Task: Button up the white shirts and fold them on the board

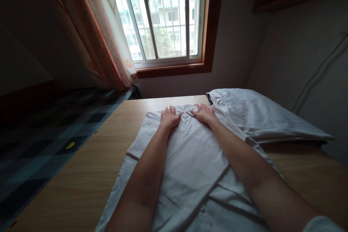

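A white garment [190, 159], which looks like a shirt, lies spread on the wooden table, with a sleeve-like fold across its lower part. My left hand [170, 117] rests flat on its far end, fingers apart and pointing toward the window. On the other side of a small pleat my right hand [203, 113] lies with fingers spread, its thumb reaching toward the pleat. Creases run in the cloth between the two hands. Neither hand grips the fabric.
A folded pile of white cloth [252, 112] sits at the table's far right. The wooden table [108, 152] borders a bed with a checked cover [62, 127] on the left. Beyond stand a barred window [168, 18] and an orange-patterned curtain [92, 29].
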`<action>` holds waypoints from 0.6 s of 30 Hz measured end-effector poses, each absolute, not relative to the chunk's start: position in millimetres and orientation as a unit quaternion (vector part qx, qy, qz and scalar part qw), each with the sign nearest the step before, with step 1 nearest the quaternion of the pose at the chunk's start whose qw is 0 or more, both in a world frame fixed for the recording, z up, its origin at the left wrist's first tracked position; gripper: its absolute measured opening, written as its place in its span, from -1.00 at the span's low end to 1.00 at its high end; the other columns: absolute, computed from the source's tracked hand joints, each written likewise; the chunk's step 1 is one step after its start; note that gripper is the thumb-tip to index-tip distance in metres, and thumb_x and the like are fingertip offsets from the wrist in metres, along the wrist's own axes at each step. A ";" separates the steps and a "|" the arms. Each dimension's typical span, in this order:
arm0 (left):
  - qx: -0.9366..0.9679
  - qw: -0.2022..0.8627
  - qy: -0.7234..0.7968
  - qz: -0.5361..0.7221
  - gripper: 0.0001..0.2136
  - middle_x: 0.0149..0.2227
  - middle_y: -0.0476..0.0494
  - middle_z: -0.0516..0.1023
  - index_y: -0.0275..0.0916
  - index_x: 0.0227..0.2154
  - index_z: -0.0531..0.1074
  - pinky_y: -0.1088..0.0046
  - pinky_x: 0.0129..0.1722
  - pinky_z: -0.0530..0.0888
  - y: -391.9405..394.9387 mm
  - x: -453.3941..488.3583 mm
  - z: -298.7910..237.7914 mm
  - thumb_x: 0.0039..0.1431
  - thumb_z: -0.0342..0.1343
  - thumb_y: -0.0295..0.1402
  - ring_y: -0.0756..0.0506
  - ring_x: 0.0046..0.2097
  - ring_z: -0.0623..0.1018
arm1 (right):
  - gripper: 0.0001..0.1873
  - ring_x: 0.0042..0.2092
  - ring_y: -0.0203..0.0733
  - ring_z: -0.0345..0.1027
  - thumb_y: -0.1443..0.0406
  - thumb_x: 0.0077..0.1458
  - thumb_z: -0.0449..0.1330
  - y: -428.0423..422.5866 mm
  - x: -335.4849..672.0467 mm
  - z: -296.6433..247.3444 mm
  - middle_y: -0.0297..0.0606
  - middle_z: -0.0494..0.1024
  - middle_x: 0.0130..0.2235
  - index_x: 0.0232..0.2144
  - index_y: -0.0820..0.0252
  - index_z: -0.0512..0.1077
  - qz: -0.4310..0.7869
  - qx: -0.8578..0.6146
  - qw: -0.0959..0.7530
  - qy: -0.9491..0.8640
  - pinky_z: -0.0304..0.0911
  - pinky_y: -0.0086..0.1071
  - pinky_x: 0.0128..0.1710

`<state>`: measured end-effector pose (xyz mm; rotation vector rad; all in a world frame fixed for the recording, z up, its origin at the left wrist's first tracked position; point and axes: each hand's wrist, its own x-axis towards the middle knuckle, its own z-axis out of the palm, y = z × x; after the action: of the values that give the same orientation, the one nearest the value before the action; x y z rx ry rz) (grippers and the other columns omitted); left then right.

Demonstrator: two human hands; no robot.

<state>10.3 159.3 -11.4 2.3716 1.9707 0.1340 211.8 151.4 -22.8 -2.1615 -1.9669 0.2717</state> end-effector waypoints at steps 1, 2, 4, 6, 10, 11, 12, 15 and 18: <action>0.766 0.029 0.641 0.043 -0.31 0.43 -0.26 -0.13 -0.29 0.37 0.00 0.09 0.36 -0.09 159.9 9.0 -11.0 0.29 -0.31 0.03 -0.25 0.42 -0.08 | -0.12 0.43 -0.04 -0.31 -0.21 0.21 -0.23 150.9 212.2 -23.0 -0.10 -0.12 0.43 0.39 0.15 -0.06 0.091 -0.732 0.101 -0.667 -0.40 -0.02 0.35; 0.763 0.029 0.644 0.042 -0.29 0.42 -0.27 -0.12 -0.27 0.36 0.02 0.08 0.36 -0.09 160.4 7.6 -10.4 0.28 -0.30 0.06 -0.25 0.42 -0.07 | -0.11 0.43 -0.04 -0.31 -0.22 0.20 -0.24 150.3 212.4 -23.2 -0.10 -0.13 0.43 0.39 0.15 -0.06 0.092 -0.733 0.100 -0.667 -0.40 -0.02 0.35; 0.758 0.028 0.650 0.043 -0.25 0.42 -0.28 -0.09 -0.24 0.36 0.02 0.07 0.36 -0.09 160.8 4.9 -9.0 0.24 -0.29 0.14 -0.26 0.42 -0.06 | -0.05 0.43 -0.01 -0.31 -0.27 0.16 -0.23 148.8 212.3 -23.0 -0.09 -0.14 0.43 0.39 0.15 -0.07 0.092 -0.734 0.100 -0.666 -0.39 0.00 0.34; 0.754 0.026 0.655 0.043 -0.21 0.42 -0.27 -0.08 -0.24 0.37 -0.01 0.05 0.36 -0.09 160.6 3.3 -7.5 0.22 -0.28 0.18 -0.26 0.42 -0.06 | 0.03 0.42 0.02 -0.30 -0.34 0.09 -0.21 147.6 212.1 -22.4 -0.07 -0.14 0.43 0.39 0.15 -0.06 0.090 -0.733 0.103 -0.666 -0.39 0.02 0.34; 0.746 0.024 0.664 0.039 -0.18 0.42 -0.28 -0.10 -0.28 0.38 -0.05 0.06 0.36 -0.11 159.5 3.5 -5.5 0.21 -0.30 0.20 -0.24 0.42 -0.08 | 0.10 0.42 0.03 -0.28 -0.39 0.01 -0.15 147.7 212.8 -22.5 -0.03 -0.10 0.42 0.38 0.15 -0.04 0.083 -0.731 0.109 -0.668 -0.40 0.01 0.34; 0.746 0.024 0.665 0.038 -0.17 0.42 -0.28 -0.11 -0.28 0.38 -0.05 0.07 0.36 -0.11 159.3 3.7 -5.2 0.21 -0.30 0.20 -0.24 0.42 -0.08 | 0.11 0.42 0.03 -0.27 -0.39 0.00 -0.15 148.2 213.1 -23.1 -0.02 -0.09 0.42 0.38 0.16 -0.03 0.082 -0.730 0.111 -0.669 -0.39 0.00 0.34; 0.746 0.026 0.665 0.037 -0.17 0.42 -0.28 -0.11 -0.29 0.38 -0.06 0.07 0.36 -0.11 159.2 3.7 -4.9 0.21 -0.30 0.20 -0.25 0.42 -0.08 | 0.11 0.42 0.04 -0.26 -0.39 0.00 -0.15 148.7 213.4 -23.9 -0.01 -0.09 0.42 0.38 0.16 -0.02 0.080 -0.729 0.113 -0.670 -0.38 0.00 0.34; 0.747 0.024 0.663 0.038 -0.16 0.42 -0.32 -0.10 -0.31 0.37 -0.03 0.06 0.36 -0.08 159.5 2.7 -4.7 0.21 -0.27 0.21 -0.27 0.42 -0.08 | 0.09 0.40 0.09 -0.19 -0.39 0.00 -0.11 148.8 213.8 -26.6 0.04 -0.07 0.41 0.36 0.14 0.04 0.068 -0.725 0.132 -0.673 -0.32 0.03 0.33; 0.761 -0.024 0.645 0.066 -0.19 0.42 -0.34 -0.12 -0.32 0.33 0.09 0.05 0.36 -0.08 160.0 1.8 -5.5 0.20 -0.16 0.19 -0.31 0.42 -0.11 | -0.04 0.37 0.15 -0.10 -0.34 0.02 -0.02 146.1 212.9 -27.7 0.03 -0.06 0.41 0.27 0.10 0.22 0.021 -0.709 0.181 -0.682 -0.21 0.07 0.29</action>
<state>1.8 160.0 -5.5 2.4279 2.0590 0.2116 212.9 146.1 -27.7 -2.0006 -1.9247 0.0601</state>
